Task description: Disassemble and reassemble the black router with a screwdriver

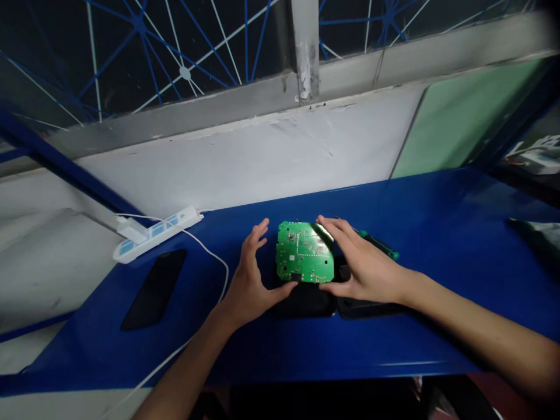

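Observation:
A green circuit board [306, 252] is held up over the table, its face with small parts and a black connector on the lower edge turned toward me. My right hand [365, 262] grips its right side, thumb at the bottom edge and fingers at the top corner. My left hand [251, 286] is spread at the left, its thumb tip at or close to the board's lower edge and its fingers apart from the board. Beneath lie a black plastic shell [306, 304] and, to its right, another black casing part [367, 309], partly hidden by my right hand.
A green-handled screwdriver [380, 245] lies behind my right hand. On the left are a black phone [154, 290] and a white power strip [160, 233] with a plugged-in charger [132, 230]. A white cable [221, 260] runs past my left hand across the blue table [350, 350].

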`<state>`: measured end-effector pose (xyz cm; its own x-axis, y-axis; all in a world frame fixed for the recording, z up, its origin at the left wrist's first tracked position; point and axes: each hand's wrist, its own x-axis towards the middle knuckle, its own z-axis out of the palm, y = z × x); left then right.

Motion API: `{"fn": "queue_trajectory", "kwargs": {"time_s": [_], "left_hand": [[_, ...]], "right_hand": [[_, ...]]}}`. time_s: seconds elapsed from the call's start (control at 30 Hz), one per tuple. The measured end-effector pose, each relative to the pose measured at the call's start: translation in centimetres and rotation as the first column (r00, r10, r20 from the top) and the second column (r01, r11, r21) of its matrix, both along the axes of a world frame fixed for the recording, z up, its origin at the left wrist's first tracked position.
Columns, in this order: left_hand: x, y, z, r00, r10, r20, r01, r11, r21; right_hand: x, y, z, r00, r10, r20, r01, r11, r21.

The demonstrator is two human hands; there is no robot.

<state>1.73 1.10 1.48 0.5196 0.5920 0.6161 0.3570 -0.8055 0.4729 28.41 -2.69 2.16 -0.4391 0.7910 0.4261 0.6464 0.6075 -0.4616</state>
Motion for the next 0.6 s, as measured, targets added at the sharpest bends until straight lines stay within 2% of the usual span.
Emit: {"fn": "queue_trajectory", "kwargs": {"time_s": [0.2, 0.33, 0.6], "left_hand": [[0.07, -0.5, 0.22, 0.99, -0.064, -0.125, 0.064, 0.998, -0.007], [-0.02, -0.69, 0.38, 0.979, -0.054, -0.199, 0.057, 0.998, 0.01], [-0.05, -0.93, 0.65, 0.981, 0.0, -0.196, 0.009, 0.999, 0.043]], "right_hand": [[0.03, 0.24, -0.56, 0.998, 0.061, 0.0, -0.061, 0.998, 0.012], [0.05, 0.14, -0.7, 0.996, 0.084, 0.002, -0.084, 0.996, 0.013], [-0.1, 0.08, -0.63, 0.996, 0.076, 0.038, -0.077, 0.997, 0.025]]}}
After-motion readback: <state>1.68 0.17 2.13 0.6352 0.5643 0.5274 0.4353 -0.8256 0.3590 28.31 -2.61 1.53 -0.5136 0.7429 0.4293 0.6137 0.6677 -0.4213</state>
